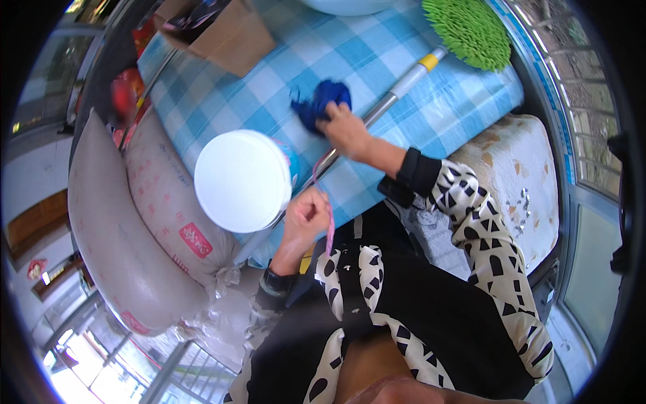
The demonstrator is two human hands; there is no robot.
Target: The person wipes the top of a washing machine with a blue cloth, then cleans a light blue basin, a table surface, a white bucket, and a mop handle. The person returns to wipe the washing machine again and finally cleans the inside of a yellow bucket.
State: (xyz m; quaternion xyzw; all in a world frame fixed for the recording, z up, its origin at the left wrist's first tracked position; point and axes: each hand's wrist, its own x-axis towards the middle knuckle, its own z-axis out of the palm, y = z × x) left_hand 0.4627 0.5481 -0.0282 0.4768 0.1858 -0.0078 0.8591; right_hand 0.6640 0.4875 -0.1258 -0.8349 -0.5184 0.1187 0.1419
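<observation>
My right hand (pixel 345 129) has its fingers on a crumpled dark blue bundle (pixel 323 103), cloth or yarn, above the checked tablecloth (pixel 262 96). The bundle is blurred, with a loose tuft at its left. Closer to my body, my left hand (pixel 306 214) is curled around a thin pink cord (pixel 330 227). One end of the cord hangs down towards my chest; the other runs up across a metal mop pole (pixel 381 108) near my right hand. A bucket with a white lid (pixel 242 181) stands just left of my hands.
The pole lies diagonally across the table, near a green chenille mop head (pixel 474 33). A cardboard box (pixel 237 40) and a pale basin (pixel 348 5) sit at the far side. Full woven sacks (pixel 126 237) lean at left; a padded seat (pixel 530 177) is at right.
</observation>
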